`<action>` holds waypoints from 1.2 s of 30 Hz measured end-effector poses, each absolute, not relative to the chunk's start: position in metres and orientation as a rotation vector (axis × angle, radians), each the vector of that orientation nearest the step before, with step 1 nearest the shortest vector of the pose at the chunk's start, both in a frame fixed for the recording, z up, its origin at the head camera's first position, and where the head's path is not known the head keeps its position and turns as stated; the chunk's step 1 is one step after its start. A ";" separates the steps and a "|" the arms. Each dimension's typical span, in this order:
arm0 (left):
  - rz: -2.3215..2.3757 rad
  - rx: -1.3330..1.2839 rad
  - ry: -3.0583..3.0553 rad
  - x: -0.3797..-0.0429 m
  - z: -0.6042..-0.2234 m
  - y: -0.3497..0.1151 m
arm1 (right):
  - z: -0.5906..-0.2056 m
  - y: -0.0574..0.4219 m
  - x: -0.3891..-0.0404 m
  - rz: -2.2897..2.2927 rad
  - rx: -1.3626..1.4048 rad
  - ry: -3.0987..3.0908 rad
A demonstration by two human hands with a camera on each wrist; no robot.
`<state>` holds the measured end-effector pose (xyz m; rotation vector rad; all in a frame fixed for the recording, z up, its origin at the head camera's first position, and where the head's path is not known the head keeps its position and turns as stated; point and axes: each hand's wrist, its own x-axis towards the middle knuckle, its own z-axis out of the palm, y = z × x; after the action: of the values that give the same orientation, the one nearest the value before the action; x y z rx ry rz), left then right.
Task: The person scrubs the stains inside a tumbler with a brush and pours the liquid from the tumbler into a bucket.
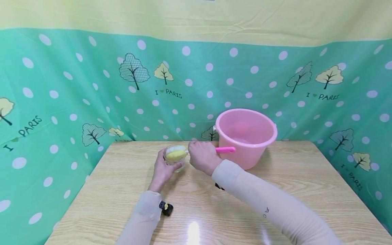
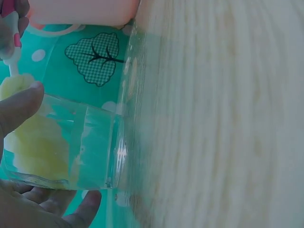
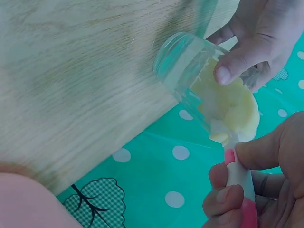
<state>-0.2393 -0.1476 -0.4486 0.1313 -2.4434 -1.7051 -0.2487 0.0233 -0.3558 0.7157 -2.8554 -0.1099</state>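
Brush [image 3: 242, 121] partly in glass [image 2: 95, 147], bucket [image 1: 254, 153] at right

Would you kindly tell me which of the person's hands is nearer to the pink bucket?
The right. The right hand grips the brush handle just left of the pink bucket; the left hand is farther left, around the clear glass.

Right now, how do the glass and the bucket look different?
The glass is clear, while the bucket is pink.
The glass is small; the bucket is far larger.
The left hand grips the glass, while the bucket stands on the table ungripped.
The glass has the sponge pushed into it; the bucket does not.
Both have round, open mouths.
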 end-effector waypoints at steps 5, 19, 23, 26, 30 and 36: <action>-1.678 0.126 -2.453 -0.239 -0.448 -0.148 | -0.356 0.022 -0.250 -0.020 0.682 -2.894; -1.650 0.133 -2.465 -0.239 -0.446 -0.150 | -0.355 0.020 -0.251 0.177 0.589 -3.015; -1.651 0.148 -2.468 -0.238 -0.446 -0.151 | -0.356 0.020 -0.251 0.268 0.554 -3.052; -1.653 0.158 -2.473 -0.237 -0.445 -0.151 | -0.357 0.020 -0.251 0.301 0.540 -3.067; -1.652 0.169 -2.481 -0.236 -0.445 -0.151 | -0.355 0.021 -0.251 0.286 0.555 -3.079; -1.665 0.161 -2.480 -0.239 -0.448 -0.148 | -0.349 0.024 -0.251 0.187 0.606 -3.082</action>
<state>-0.2390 -0.1484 -0.4475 0.1609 -2.4796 -1.6653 -0.2505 0.0241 -0.3487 0.6065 -3.0816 0.1866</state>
